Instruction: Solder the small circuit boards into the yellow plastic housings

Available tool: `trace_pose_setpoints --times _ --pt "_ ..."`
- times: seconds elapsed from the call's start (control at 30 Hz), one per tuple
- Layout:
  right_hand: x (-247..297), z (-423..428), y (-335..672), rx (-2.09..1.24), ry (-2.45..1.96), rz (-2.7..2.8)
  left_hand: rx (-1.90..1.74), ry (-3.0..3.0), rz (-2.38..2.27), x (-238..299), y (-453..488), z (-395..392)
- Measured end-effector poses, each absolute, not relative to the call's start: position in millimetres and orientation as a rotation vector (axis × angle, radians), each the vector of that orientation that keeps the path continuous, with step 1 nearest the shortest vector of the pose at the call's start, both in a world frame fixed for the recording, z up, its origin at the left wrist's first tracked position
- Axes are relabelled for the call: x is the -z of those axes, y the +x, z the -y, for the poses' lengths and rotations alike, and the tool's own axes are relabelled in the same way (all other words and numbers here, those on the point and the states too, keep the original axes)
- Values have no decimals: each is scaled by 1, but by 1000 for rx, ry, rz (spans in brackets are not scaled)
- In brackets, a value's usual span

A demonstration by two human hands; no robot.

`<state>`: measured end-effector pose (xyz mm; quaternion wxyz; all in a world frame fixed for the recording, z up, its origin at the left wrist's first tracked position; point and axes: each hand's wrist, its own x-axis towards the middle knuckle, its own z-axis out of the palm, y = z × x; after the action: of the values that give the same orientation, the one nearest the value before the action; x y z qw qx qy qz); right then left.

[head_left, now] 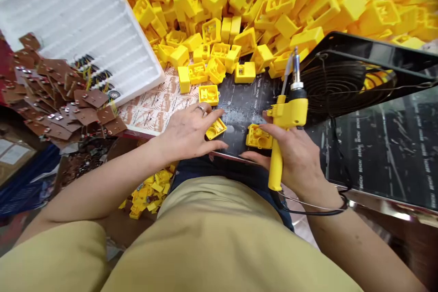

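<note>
My right hand (294,157) is wrapped round the handle of a yellow soldering gun (286,114), its metal tip pointing up and away. The thumb and fingertips of that hand also touch a yellow plastic housing (257,137) on the dark work mat (246,100). My left hand (188,132), with a ring on one finger, lies palm down with fingers spread. Its fingertips rest on a second yellow plastic housing (215,128) lying tilted on the mat. Both housings sit near the table's front edge.
A big heap of yellow housings (273,0) fills the back of the table. A white foam tray (78,23) lies at the left, beside a pile of brown circuit boards (58,96). A black fan (342,82) stands at the right. More yellow parts (150,191) lie below the table.
</note>
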<state>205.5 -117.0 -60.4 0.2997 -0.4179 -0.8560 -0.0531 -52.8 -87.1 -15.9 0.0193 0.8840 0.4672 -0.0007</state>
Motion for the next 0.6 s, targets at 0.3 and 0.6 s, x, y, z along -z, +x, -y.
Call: trace_pose_setpoints --times 0.3,0.6 --pt "71 115 198 -206 -905 2296 48 2725 -1360 18 -52 95" --pt "66 109 208 -304 -711 2259 -115 2581 -1643 37 -21 89"
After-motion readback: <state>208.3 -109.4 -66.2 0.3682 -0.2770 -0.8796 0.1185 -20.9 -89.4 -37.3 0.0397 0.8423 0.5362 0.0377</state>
